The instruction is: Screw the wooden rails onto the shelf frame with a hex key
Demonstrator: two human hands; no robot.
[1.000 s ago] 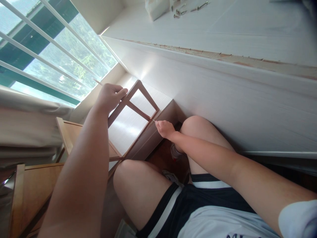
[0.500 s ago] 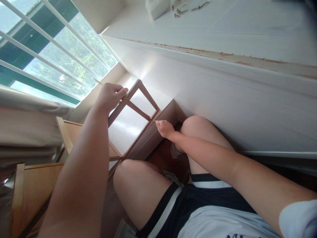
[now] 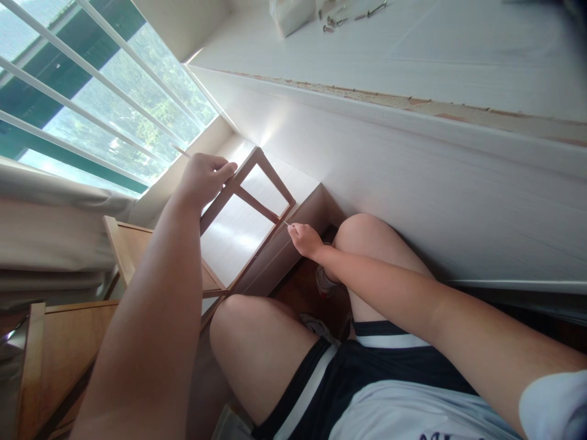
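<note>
My left hand is closed around the upper rail of a brown wooden frame that leans over a white panel. My right hand is pinched on a thin metal tool whose tip touches the frame's right rail where a crossbar meets it. I cannot tell what kind of tool it is. My bare knees sit just below the frame.
A long white board runs along the right side. Loose screws and a white box lie on the white surface above it. A barred window is at left, with wooden furniture parts below it.
</note>
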